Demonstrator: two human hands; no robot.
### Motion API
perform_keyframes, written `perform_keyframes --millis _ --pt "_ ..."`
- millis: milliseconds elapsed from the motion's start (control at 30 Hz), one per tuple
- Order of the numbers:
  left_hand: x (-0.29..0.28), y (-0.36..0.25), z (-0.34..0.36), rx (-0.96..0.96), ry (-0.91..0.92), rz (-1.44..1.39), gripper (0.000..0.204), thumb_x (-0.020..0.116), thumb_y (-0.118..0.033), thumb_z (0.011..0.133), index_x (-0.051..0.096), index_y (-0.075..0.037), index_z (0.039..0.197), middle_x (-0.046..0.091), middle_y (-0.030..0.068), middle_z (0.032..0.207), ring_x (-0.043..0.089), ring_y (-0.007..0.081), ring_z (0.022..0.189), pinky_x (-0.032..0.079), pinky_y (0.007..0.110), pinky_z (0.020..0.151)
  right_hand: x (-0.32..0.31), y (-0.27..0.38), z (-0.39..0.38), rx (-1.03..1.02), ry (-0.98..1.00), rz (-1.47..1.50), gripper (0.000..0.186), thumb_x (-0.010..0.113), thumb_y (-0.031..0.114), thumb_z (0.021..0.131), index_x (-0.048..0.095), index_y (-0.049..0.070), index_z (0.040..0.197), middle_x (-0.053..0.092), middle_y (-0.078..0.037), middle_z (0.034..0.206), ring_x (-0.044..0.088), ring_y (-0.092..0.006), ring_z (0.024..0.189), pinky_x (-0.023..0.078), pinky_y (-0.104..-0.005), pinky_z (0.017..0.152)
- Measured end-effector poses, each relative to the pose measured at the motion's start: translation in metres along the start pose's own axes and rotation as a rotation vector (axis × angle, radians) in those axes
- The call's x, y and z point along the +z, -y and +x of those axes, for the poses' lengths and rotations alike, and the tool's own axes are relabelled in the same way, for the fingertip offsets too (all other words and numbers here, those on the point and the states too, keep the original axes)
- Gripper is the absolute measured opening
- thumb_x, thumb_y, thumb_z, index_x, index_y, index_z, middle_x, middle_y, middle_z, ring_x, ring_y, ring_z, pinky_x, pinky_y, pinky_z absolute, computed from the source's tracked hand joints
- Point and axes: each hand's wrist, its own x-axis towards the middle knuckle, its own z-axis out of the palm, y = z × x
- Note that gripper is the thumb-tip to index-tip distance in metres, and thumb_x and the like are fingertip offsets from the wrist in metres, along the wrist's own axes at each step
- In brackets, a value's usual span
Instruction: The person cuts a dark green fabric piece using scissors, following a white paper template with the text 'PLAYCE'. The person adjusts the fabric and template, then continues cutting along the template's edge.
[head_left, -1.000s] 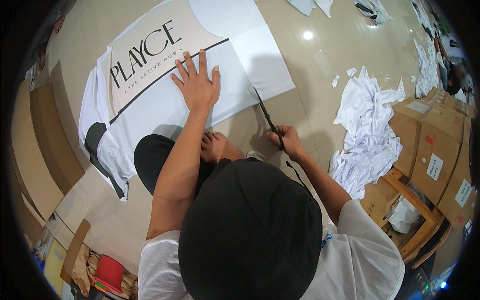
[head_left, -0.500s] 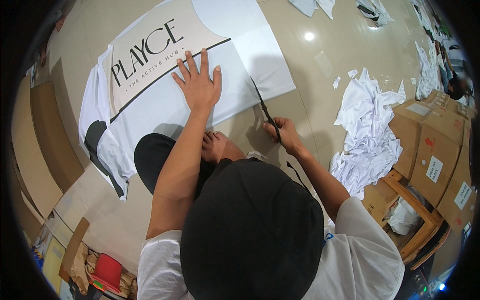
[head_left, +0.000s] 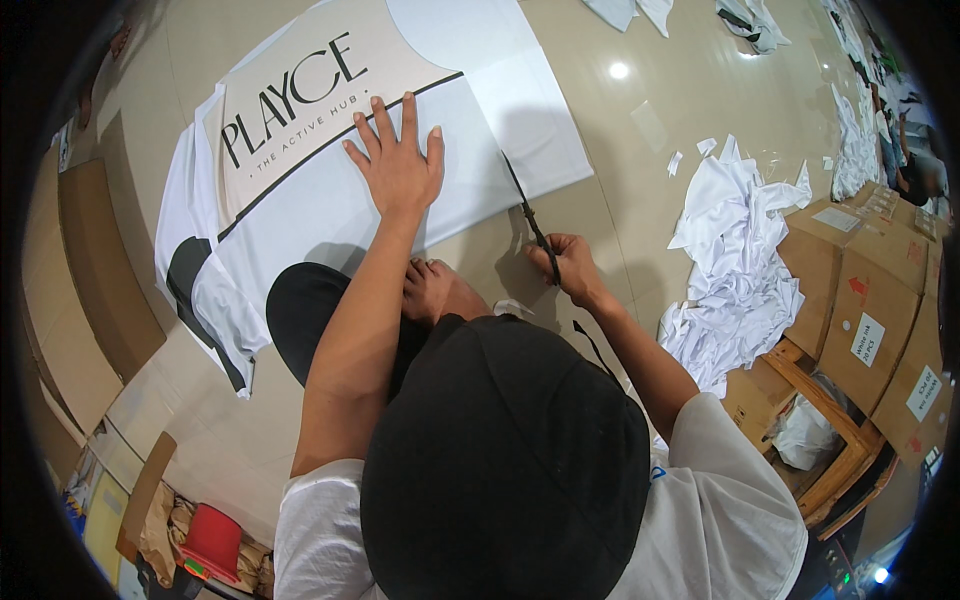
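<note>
White fabric (head_left: 440, 140) with a beige printed panel (head_left: 300, 100) and a thin black stripe lies spread on the floor. My left hand (head_left: 397, 172) rests flat on it with fingers spread, the tips reaching just over the stripe. On the right, my right hand (head_left: 566, 266) grips a pair of dark scissors (head_left: 530, 215) by the handles. The long blades point away from me and lie along the panel's right edge, over the white cloth. At the left, a piece with a black patch (head_left: 188, 275) hangs out from the fabric.
A heap of white cloth scraps (head_left: 735, 270) lies on the tiled floor to the right. Beyond it stand stacked cardboard boxes (head_left: 865, 290) and a wooden frame (head_left: 830, 430). Flattened cardboard (head_left: 105, 260) leans at the left, with a red container (head_left: 210, 540) at lower left.
The fabric's upper part and my left hand have shifted very slightly. The scissors and my right hand stay nearly in place.
</note>
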Motion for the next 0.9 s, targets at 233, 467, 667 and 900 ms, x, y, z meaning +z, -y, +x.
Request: perform_keyframes --millis 233,467,667,900 --pt "-0.003 0.0 -0.001 0.007 -0.006 -0.011 0.074 0.046 -0.058 0.113 0.034 -0.025 0.178 0.024 0.0265 0.183 0.016 0.055 0.167 0.007 0.077 0.131 -0.001 0.0 -0.001 -0.002 -0.007 0.008 0.035 0.086 0.031 0.092 0.067 0.006 0.075 0.062 0.0 0.064 0.055 -0.0083 0.054 0.041 -0.0278 0.051" --pt "0.0 0.0 0.0 0.0 -0.001 0.009 0.073 0.045 -0.058 0.113 0.034 -0.026 0.178 0.022 0.0242 0.184 0.015 0.0537 0.168 0.007 0.076 0.131 0.001 0.007 0.002 0.02 -0.021 0.008 0.04 0.085 0.036 0.093 0.067 0.007 0.073 0.06 0.001 0.063 0.054 -0.0091 0.055 0.04 -0.0288 0.051" --pt "-0.001 0.0 0.0 -0.003 0.015 0.011 0.073 0.043 -0.059 0.113 0.032 -0.026 0.178 0.022 0.0238 0.184 0.014 0.0535 0.169 0.007 0.076 0.131 0.003 0.012 0.016 0.002 -0.015 -0.008 0.04 0.084 0.038 0.093 0.068 0.007 0.074 0.059 0.001 0.063 0.052 -0.0094 0.056 0.038 -0.0289 0.053" --pt "-0.002 0.001 0.0 -0.007 0.015 0.018 0.074 0.043 -0.06 0.113 0.032 -0.026 0.178 0.022 0.0251 0.183 0.013 0.0539 0.169 0.006 0.076 0.132 0.006 0.018 0.022 0.003 -0.01 0.009 0.039 0.086 0.037 0.093 0.07 0.006 0.076 0.06 0.001 0.064 0.052 -0.0083 0.056 0.038 -0.028 0.053"
